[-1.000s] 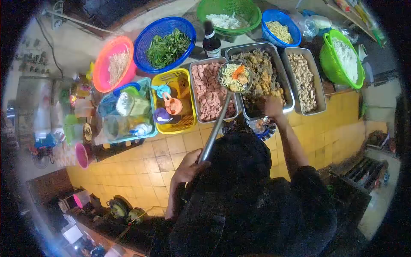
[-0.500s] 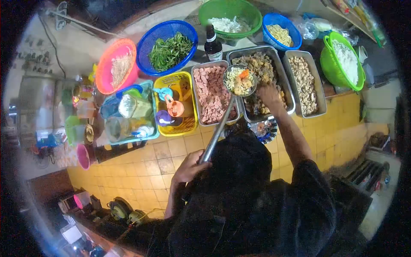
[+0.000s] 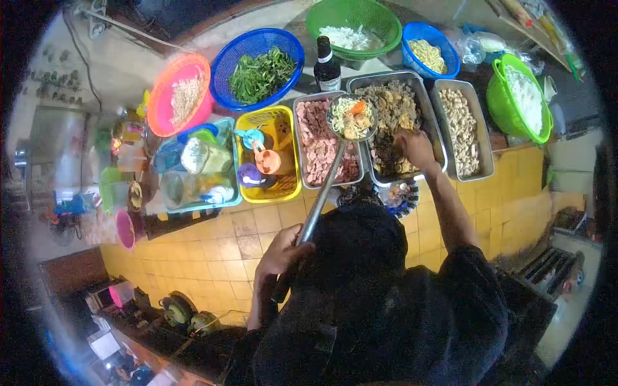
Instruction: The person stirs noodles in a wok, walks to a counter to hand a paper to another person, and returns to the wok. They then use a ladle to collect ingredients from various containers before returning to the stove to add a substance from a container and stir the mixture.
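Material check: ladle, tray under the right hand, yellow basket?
Ladle: likely metal, smooth; silvery handle with a soft highlight.
Tray: probably stainless steel, fairly shiny; grey walls, glinting rim. Exact alloy can't be told.
Yellow basket: looks like moulded plastic, semi-gloss; bright uniform colour, slotted wall.

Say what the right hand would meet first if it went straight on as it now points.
Most likely the brown food in the metal tray: the right hand points into it, close to or touching it, though depth is unclear.

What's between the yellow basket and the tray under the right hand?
Head view: a metal tray of pink pieces; the ladle, held in the left hand, hides part of it.
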`<action>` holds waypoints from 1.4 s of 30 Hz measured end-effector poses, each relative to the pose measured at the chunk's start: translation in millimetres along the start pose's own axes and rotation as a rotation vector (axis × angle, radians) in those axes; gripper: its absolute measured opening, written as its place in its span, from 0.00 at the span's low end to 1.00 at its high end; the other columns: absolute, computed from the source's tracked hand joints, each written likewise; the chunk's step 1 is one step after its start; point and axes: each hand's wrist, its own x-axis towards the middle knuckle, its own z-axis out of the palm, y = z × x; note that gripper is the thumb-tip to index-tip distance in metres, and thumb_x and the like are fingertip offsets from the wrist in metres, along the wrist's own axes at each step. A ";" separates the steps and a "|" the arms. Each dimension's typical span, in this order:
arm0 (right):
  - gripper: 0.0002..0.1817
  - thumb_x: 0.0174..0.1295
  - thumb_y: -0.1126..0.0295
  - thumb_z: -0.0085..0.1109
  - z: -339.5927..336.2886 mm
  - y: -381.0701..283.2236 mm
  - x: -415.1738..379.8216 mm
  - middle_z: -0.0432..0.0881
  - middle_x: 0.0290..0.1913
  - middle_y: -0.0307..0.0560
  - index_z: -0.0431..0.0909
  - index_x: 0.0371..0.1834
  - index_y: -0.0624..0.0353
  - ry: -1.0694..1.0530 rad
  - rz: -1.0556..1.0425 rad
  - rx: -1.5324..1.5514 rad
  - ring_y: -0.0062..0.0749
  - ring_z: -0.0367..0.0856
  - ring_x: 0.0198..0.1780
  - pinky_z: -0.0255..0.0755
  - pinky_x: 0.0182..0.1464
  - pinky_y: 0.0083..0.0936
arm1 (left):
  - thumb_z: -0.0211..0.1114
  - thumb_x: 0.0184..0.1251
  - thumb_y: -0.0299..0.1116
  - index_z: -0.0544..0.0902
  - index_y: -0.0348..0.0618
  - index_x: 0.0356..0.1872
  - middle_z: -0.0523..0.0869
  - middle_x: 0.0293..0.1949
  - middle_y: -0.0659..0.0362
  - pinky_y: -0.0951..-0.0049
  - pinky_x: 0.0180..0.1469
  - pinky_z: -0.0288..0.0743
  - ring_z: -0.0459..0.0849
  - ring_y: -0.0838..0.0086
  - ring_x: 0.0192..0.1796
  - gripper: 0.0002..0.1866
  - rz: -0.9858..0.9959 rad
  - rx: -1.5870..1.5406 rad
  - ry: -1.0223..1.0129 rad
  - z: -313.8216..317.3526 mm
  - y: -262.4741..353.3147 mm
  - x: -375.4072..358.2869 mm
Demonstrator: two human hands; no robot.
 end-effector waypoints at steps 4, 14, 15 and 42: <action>0.09 0.51 0.81 0.51 -19.8 -19.7 2.2 0.78 0.32 0.54 0.76 0.34 0.60 0.260 -0.078 0.113 0.51 0.77 0.37 0.71 0.36 0.40 | 0.62 0.58 0.30 0.74 0.40 0.35 0.72 0.20 0.66 0.81 0.22 0.64 0.70 0.83 0.20 0.08 0.080 0.011 0.002 -0.5 -8.0 0.3; 0.15 0.55 0.75 0.47 -18.4 -27.9 1.2 0.81 0.45 0.45 0.80 0.43 0.50 -0.288 0.024 -0.417 0.44 0.80 0.46 0.75 0.47 0.36 | 0.64 0.58 0.37 0.75 0.37 0.42 0.74 0.30 0.68 0.83 0.35 0.66 0.70 0.84 0.32 0.16 0.103 0.140 -0.040 -12.0 -19.0 8.5; 0.15 0.55 0.75 0.47 -9.8 -15.7 1.6 0.81 0.45 0.45 0.80 0.43 0.50 -0.287 0.028 -0.416 0.44 0.80 0.46 0.75 0.47 0.36 | 0.64 0.58 0.37 0.75 0.37 0.42 0.74 0.30 0.68 0.83 0.35 0.66 0.70 0.84 0.32 0.16 0.103 0.142 -0.043 -10.9 -18.0 8.7; 0.18 0.45 0.76 0.57 -20.0 -35.9 -13.6 0.78 0.36 0.55 0.74 0.43 0.55 -0.036 -0.127 0.066 0.52 0.78 0.40 0.73 0.42 0.41 | 0.61 0.59 0.30 0.75 0.39 0.44 0.74 0.24 0.67 0.82 0.22 0.63 0.70 0.84 0.21 0.13 0.045 -0.014 -0.006 -3.1 2.9 -11.2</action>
